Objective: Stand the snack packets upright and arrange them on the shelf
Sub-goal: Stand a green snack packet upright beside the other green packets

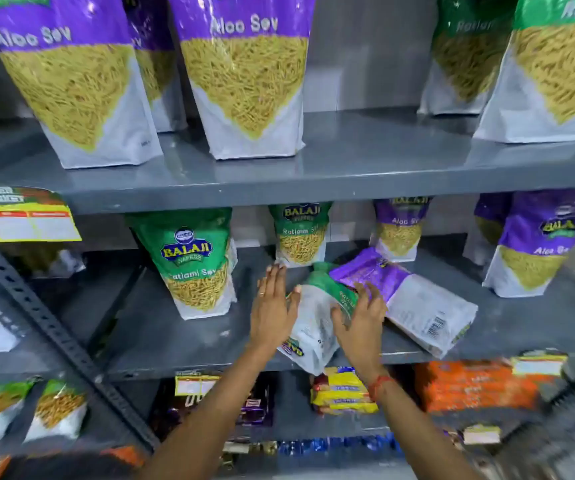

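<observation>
green-white packet (317, 306), purple-white packet (407, 292), apparently grey shelf (175, 337)

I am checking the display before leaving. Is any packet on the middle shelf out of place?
Yes. A green packet and a purple packet lie toppled, back side up, while neighbours stand upright. The green one overhangs the shelf edge, between both hands.

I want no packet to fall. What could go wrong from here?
1. The green packet overhangs the shelf edge; with both hands open, left and right, it could slip down.
2. The purple packet lies partly on it, so lifting the green one may drag it.
</observation>
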Motion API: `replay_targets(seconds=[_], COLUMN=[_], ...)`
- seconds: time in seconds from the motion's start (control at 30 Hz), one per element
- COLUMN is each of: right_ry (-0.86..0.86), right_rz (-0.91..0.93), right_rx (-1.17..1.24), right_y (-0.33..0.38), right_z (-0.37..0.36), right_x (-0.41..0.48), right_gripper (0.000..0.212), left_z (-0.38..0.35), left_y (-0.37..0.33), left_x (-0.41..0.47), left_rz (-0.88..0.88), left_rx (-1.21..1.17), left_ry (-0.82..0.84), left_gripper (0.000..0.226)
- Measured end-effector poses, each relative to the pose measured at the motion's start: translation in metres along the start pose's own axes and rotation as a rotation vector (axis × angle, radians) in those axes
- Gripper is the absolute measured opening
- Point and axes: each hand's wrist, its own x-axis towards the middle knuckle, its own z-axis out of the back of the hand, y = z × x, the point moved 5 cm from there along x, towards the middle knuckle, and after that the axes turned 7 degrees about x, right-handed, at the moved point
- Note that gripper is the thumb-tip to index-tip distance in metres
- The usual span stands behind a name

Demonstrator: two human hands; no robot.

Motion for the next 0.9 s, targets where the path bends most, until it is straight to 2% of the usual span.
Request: replay_targets(seconds=[0.03, 0.07, 0.1, 0.13, 0.23, 0.37, 0.53, 0.6, 0.77, 0.9], right_ry=[0.024, 0.011, 0.041, 0.08, 0.138, 0.129, 0.119, 0.17, 0.249, 0.323], right_rz=[-0.242, -0.443, -0.597, -0.686, -0.845, -0.885, -0.826, -0.779, -0.658, -0.533], right_rx=[-0.004, 0.04, 0.145, 0.239, 0.497, 0.711, 0.766, 0.772, 0.775, 0.75], right_y=[-0.04, -0.068, -0.077, -0.081, -0.081, -0.069, -0.052, -0.044, -0.031, -0.02], right_z=[-0.024, -0.042, -0.045, -0.046, -0.059, -0.059, -0.06, -0.063, -0.067, -0.065], right_x=[-0.005, -0.013, -0.024, -0.034, -0.032, -0.029, -0.024, -0.028, -0.032, -0.019], right_gripper=[0.062, 0.068, 0.07, 0.066, 0.053, 0.036, 0.035, 0.033, 0.053, 0.058], left_z=[-0.04, -0.073, -0.079, -0.084, -0.077, -0.065, -0.05, -0.041, -0.023, -0.02], left_y=[0.025, 0.043, 0.05, 0.054, 0.051, 0.059, 0.069, 0.077, 0.084, 0.086], left_x=[0.012, 0.019, 0.016, 0.013, 0.016, 0.011, -0.006, -0.016, -0.03, -0.032], left_rz=[0.13, 0.181, 0.294, 0.328, 0.366, 0.458, 0.475, 0.483, 0.427, 0.384], left_rx=[-0.074, -0.106, -0.161, -0.234, -0.489, -0.664, -0.772, -0.785, -0.856, -0.877], left_ry=[0.242, 0.427, 0.552, 0.655, 0.798, 0.762, 0.668, 0.593, 0.428, 0.345], left_gripper=[0.055, 0.052, 0.05, 0.049, 0.043, 0.038, 0.036, 0.032, 0.025, 0.031])
